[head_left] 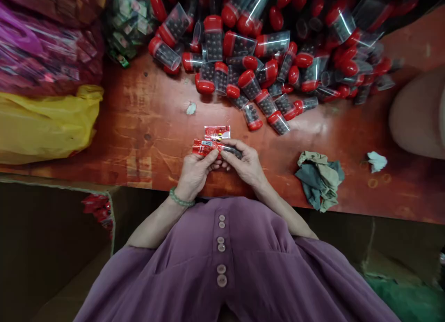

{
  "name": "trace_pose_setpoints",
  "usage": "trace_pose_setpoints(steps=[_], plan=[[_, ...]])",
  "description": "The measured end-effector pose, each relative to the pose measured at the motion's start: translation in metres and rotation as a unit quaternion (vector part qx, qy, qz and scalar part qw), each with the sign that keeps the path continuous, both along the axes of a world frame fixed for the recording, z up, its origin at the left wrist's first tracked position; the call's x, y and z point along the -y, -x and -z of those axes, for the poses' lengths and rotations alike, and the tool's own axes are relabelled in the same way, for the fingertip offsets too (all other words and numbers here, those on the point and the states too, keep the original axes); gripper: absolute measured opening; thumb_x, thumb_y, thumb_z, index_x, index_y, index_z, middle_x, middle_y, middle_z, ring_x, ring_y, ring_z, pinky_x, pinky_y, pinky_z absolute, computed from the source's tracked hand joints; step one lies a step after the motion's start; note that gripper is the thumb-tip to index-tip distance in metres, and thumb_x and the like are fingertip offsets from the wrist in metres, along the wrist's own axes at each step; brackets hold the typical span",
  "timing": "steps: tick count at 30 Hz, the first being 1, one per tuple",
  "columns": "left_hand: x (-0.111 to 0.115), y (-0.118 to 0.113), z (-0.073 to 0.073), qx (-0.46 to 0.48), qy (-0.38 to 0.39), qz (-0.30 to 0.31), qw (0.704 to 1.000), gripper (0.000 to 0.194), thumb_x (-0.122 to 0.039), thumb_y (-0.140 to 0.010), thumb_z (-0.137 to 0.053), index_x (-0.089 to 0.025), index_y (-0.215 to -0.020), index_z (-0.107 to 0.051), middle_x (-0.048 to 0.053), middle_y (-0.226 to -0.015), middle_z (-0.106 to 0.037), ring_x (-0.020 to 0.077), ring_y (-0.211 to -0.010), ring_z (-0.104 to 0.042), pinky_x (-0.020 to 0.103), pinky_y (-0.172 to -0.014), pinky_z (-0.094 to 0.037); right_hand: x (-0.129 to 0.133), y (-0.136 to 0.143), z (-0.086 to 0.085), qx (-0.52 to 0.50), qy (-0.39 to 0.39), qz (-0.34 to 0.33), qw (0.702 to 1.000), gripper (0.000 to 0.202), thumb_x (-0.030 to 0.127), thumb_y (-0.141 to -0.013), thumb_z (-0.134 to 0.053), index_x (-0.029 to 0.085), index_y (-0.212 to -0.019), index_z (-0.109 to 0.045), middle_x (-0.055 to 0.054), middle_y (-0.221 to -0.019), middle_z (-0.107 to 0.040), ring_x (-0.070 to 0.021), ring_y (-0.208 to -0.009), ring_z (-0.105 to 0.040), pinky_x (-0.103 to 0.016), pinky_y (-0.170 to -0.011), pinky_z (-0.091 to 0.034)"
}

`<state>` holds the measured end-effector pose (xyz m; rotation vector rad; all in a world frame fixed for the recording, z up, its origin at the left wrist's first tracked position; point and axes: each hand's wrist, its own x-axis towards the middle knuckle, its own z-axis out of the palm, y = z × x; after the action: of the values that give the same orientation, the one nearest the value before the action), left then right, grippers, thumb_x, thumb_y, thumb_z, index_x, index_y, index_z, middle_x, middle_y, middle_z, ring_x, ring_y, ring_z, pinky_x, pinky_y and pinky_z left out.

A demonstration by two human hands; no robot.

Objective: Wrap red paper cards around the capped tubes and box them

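Note:
My left hand (pixel 195 172), with a green bead bracelet at its wrist, is closed on a red printed packet (pixel 200 149) that bears a small white barcode patch. My right hand (pixel 248 163) pinches a clear tube (pixel 232 150) with dark contents, its near end meeting the packet between both thumbs. The fingers cover much of that join, so I cannot tell whether the tube is inside the packet or against it. Just beyond the hands a red printed card or packet (pixel 215 131) lies flat on the table.
Many red-capped clear tubes of dark balls (pixel 248 83) are heaped at the table's (pixel 139 127) far side. Full plastic bags, one yellow (pixel 45 125), stand left. To the right lie a crumpled cloth (pixel 320 178), a white scrap (pixel 377 161) and a pale tub (pixel 420 113). An open carton (pixel 52 238) sits below left.

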<state>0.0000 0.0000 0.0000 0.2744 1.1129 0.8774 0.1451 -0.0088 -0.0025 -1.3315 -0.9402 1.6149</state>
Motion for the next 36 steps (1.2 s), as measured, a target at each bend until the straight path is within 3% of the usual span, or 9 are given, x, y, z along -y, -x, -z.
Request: trace_pose_setpoints(steps=[7,12,17,22,28,30,36], plan=[[0.000,0.000,0.004,0.011,-0.045,0.008,0.999,0.039,-0.045,-0.057,-0.091,-0.013,-0.068,-0.072,0.001,-0.059,-0.068,0.0095,-0.053,-0.061,0.023,-0.057,-0.052,0.009,0.013,0.007,0.024,-0.063,0.034,0.997,0.036,0.046,-0.086,-0.070,0.025,-0.114,-0.061,0.003,-0.086,-0.064,-0.0086,-0.062,-0.059,-0.027,-0.064,-0.057],[-0.002,0.004,0.005,-0.011,-0.097,-0.041,0.994,0.033,-0.043,-0.062,-0.090,-0.016,-0.066,-0.073,-0.001,-0.058,-0.067,0.0084,-0.052,-0.058,0.022,-0.056,-0.049,0.008,0.011,0.004,0.009,-0.081,-0.027,0.996,0.048,0.055,-0.088,-0.064,0.027,-0.125,-0.050,0.000,-0.093,-0.064,-0.0128,-0.075,-0.063,-0.031,-0.073,-0.058],[-0.003,0.014,0.008,-0.059,-0.161,-0.021,0.985,0.024,-0.039,-0.069,-0.086,-0.018,-0.073,-0.077,0.002,-0.073,-0.075,0.0121,-0.065,-0.066,0.027,-0.073,-0.055,0.008,-0.002,-0.001,0.060,-0.098,-0.119,0.986,0.030,0.046,-0.100,-0.048,0.022,-0.117,-0.053,0.003,-0.083,-0.058,-0.0090,-0.065,-0.057,-0.028,-0.069,-0.051],[-0.001,0.013,0.005,-0.072,-0.191,-0.033,0.978,0.026,-0.043,-0.070,-0.084,-0.019,-0.076,-0.077,0.002,-0.075,-0.076,0.0141,-0.066,-0.068,0.029,-0.073,-0.056,0.009,-0.002,0.000,0.077,-0.121,-0.126,0.982,0.024,0.044,-0.100,-0.048,0.022,-0.108,-0.054,0.004,-0.077,-0.055,-0.0082,-0.062,-0.053,-0.025,-0.063,-0.045],[-0.002,0.015,-0.013,-0.239,-0.248,0.057,0.937,0.026,-0.040,-0.068,-0.085,-0.017,-0.071,-0.074,0.002,-0.066,-0.073,0.0142,-0.059,-0.065,0.026,-0.062,-0.054,0.013,0.008,0.010,-0.121,-0.062,-0.108,0.985,0.026,0.049,-0.098,-0.052,0.022,-0.099,-0.053,0.006,-0.073,-0.055,-0.0068,-0.054,-0.052,-0.023,-0.055,-0.042],[-0.004,0.018,-0.013,-0.223,-0.256,0.060,0.939,0.027,-0.042,-0.069,-0.084,-0.017,-0.071,-0.073,0.002,-0.066,-0.073,0.0148,-0.059,-0.066,0.027,-0.062,-0.055,0.012,0.009,0.010,-0.131,-0.063,-0.098,0.984,0.025,0.047,-0.098,-0.054,0.022,-0.098,-0.053,0.006,-0.074,-0.055,-0.0064,-0.054,-0.052,-0.022,-0.055,-0.042],[-0.005,0.019,0.000,-0.097,-0.226,-0.005,0.969,0.035,-0.050,-0.070,-0.083,-0.019,-0.085,-0.076,0.005,-0.080,-0.077,0.0167,-0.066,-0.070,0.030,-0.066,-0.058,0.010,0.012,0.004,-0.034,-0.082,-0.093,0.992,0.033,0.054,-0.096,-0.053,0.022,-0.104,-0.052,0.004,-0.077,-0.057,-0.0075,-0.057,-0.052,-0.025,-0.059,-0.044]])
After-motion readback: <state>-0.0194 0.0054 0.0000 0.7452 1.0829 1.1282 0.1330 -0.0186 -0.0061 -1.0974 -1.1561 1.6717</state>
